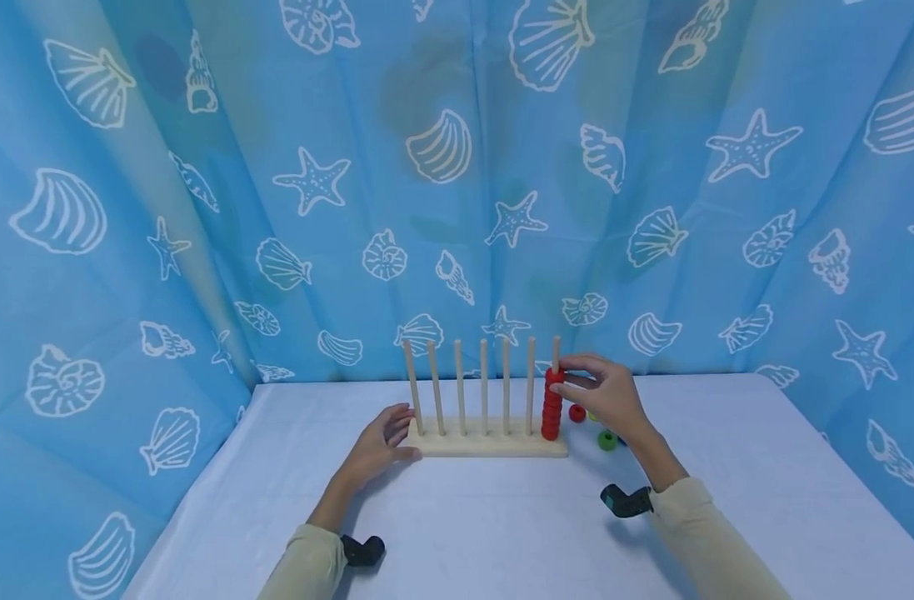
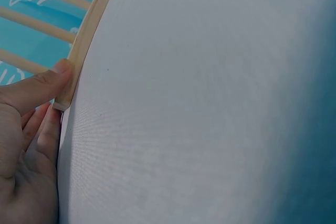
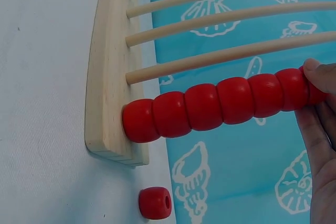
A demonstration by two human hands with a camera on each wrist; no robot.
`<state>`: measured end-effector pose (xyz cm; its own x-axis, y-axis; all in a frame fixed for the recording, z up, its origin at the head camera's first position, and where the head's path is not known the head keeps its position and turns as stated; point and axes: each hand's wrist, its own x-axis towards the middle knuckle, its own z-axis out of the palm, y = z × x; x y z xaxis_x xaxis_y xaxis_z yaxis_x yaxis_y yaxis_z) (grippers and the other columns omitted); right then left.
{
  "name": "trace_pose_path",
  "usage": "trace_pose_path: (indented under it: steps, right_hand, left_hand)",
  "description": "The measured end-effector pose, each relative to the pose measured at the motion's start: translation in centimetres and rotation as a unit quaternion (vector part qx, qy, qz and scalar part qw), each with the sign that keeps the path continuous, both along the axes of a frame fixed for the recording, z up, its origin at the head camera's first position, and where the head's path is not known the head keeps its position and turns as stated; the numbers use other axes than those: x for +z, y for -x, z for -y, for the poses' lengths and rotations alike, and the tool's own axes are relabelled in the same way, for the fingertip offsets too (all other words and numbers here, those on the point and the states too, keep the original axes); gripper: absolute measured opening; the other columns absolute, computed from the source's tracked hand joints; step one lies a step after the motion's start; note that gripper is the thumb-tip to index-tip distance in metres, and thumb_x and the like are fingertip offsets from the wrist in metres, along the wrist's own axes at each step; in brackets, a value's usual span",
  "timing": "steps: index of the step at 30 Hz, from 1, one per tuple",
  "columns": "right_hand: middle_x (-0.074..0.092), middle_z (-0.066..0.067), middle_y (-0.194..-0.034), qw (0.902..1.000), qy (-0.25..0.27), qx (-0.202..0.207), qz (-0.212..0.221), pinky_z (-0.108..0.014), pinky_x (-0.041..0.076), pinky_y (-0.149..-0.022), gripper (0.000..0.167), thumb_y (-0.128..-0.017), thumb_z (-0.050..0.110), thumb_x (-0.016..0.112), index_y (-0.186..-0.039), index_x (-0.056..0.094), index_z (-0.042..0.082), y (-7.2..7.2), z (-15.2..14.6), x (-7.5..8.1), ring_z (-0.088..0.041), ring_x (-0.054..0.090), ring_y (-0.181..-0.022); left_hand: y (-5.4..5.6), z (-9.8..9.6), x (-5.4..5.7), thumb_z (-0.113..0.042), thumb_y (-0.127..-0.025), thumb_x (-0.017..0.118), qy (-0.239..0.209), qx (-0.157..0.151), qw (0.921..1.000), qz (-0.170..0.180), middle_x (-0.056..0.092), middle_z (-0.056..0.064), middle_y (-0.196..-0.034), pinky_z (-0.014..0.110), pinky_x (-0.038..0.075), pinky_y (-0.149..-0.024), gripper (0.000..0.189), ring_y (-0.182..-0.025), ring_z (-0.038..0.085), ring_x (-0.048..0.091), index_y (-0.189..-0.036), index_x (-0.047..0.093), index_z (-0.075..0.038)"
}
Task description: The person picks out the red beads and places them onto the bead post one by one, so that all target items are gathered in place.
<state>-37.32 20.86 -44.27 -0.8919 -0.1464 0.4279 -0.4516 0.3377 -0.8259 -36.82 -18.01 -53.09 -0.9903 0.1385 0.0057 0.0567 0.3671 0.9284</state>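
A wooden peg rack [image 1: 486,450] with a row of upright pegs stands on the table. On its rightmost peg sits a stack of red beads [image 3: 236,100]. My right hand [image 1: 606,396] pinches the top red bead [image 3: 316,94] between thumb and fingers, around the peg's upper part. That bead is partly covered by the fingers. At the rack's left end, my left hand [image 1: 377,446] grips the base, its thumb [image 2: 60,69] against the wood and the other fingers around the end. The other pegs carry no beads.
Right of the rack lie a loose red bead [image 1: 576,413] and a green bead [image 1: 607,440], with more beads partly hidden by my right hand. A white cloth [image 1: 471,525] covers the table. A blue shell-patterned curtain [image 1: 479,208] hangs behind.
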Motion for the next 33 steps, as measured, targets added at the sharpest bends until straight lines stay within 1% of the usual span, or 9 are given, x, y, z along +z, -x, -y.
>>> trace_pose_path:
  steps: [6, 9, 13, 16, 19, 21, 27, 29, 33]
  right_hand:
    - [0.064, -0.006, -0.118, 1.0, -0.001, -0.003, 0.003, -0.027, 0.056, -0.086, 0.045, -0.081, 0.023, 0.081, -0.121, 0.066, 0.009, -0.1, -0.1, 0.0, -0.028, 0.063, -0.111]
    - [0.064, -0.007, -0.117, 1.0, 0.006, 0.003, 0.0, -0.027, 0.056, -0.086, 0.043, -0.081, 0.02, 0.081, -0.12, 0.067, 0.008, -0.1, -0.1, -0.1, -0.03, 0.062, -0.112]
    - [0.064, -0.008, -0.118, 0.9999, 0.007, 0.007, 0.0, -0.027, 0.056, -0.087, 0.044, -0.082, 0.02, 0.08, -0.121, 0.066, 0.007, 0.0, -0.1, -0.4, -0.033, 0.062, -0.112]
    - [0.064, -0.007, -0.118, 1.0, 0.001, 0.001, 0.004, -0.026, 0.056, -0.086, 0.045, -0.081, 0.021, 0.081, -0.122, 0.066, 0.008, 0.0, -0.1, -0.4, -0.03, 0.062, -0.112]
    - [0.064, -0.007, -0.118, 0.9999, -0.003, -0.004, 0.009, -0.025, 0.056, -0.086, 0.044, -0.082, 0.019, 0.08, -0.122, 0.066, 0.008, 0.0, -0.1, -0.4, -0.027, 0.062, -0.113]
    - [0.064, -0.009, -0.119, 0.9999, -0.002, -0.004, 0.012, -0.025, 0.056, -0.086, 0.042, -0.083, 0.015, 0.079, -0.122, 0.066, 0.007, -0.3, 0.0, -0.1, -0.028, 0.061, -0.113]
    - [0.063, -0.016, -0.119, 0.9999, -0.009, 0.002, 0.007, -0.024, 0.056, -0.085, 0.042, -0.083, 0.005, 0.077, -0.123, 0.063, 0.0, -1.7, 0.5, 1.6, -0.034, 0.061, -0.112]
    - [0.063, -0.016, -0.12, 0.9999, -0.005, 0.008, 0.006, -0.023, 0.056, -0.086, 0.042, -0.083, 0.005, 0.077, -0.123, 0.063, 0.0, -1.5, 0.3, 1.2, -0.034, 0.061, -0.112]
    - [0.062, -0.014, -0.122, 0.9998, 0.002, 0.019, 0.003, -0.022, 0.054, -0.087, 0.043, -0.084, 0.008, 0.077, -0.124, 0.063, 0.003, -0.5, -0.6, -0.3, -0.035, 0.062, -0.112]
  left_hand:
    - [0.0, -0.1, 0.2, -0.005, -0.07, 0.086, -0.007, 0.0, 1.0, -0.004, 0.051, 0.008, -0.141, 0.031, 0.044, -0.106, 0.088, -0.134, 0.027, 0.045, -0.146, 0.041, -0.01]
    - [0.0, -0.1, 0.1, -0.005, -0.07, 0.086, -0.005, -0.004, 1.0, -0.007, 0.051, 0.009, -0.141, 0.031, 0.044, -0.106, 0.088, -0.134, 0.027, 0.045, -0.146, 0.04, -0.009]
    - [-0.1, -0.1, -0.1, -0.006, -0.07, 0.086, 0.003, 0.003, 1.0, -0.007, 0.052, 0.009, -0.141, 0.031, 0.044, -0.105, 0.088, -0.133, 0.027, 0.046, -0.145, 0.041, -0.01]
    - [0.0, -0.1, -0.2, -0.006, -0.069, 0.087, -0.001, 0.004, 0.9999, -0.011, 0.052, 0.009, -0.141, 0.029, 0.044, -0.105, 0.089, -0.134, 0.027, 0.046, -0.145, 0.041, -0.01]
    - [0.1, -0.1, -0.3, -0.007, -0.069, 0.087, -0.011, -0.003, 0.9998, -0.016, 0.051, 0.011, -0.141, 0.027, 0.043, -0.105, 0.089, -0.134, 0.028, 0.045, -0.145, 0.04, -0.008]
    - [0.1, -0.1, -0.2, -0.007, -0.069, 0.087, -0.014, -0.008, 0.9997, -0.018, 0.05, 0.012, -0.141, 0.027, 0.043, -0.105, 0.089, -0.134, 0.028, 0.045, -0.145, 0.04, -0.008]
    - [0.0, -0.2, 0.0, -0.005, -0.07, 0.086, -0.012, -0.008, 0.9997, -0.02, 0.051, 0.012, -0.141, 0.028, 0.043, -0.105, 0.087, -0.134, 0.028, 0.045, -0.145, 0.041, -0.008]
    - [-0.1, -0.2, 0.1, -0.006, -0.071, 0.086, -0.007, -0.007, 0.9997, -0.022, 0.051, 0.012, -0.141, 0.028, 0.044, -0.105, 0.087, -0.133, 0.029, 0.045, -0.145, 0.041, -0.007]
    - [-0.2, -0.2, 0.0, -0.007, -0.07, 0.086, 0.004, -0.002, 0.9998, -0.019, 0.051, 0.01, -0.141, 0.028, 0.045, -0.104, 0.088, -0.133, 0.027, 0.046, -0.145, 0.04, -0.009]
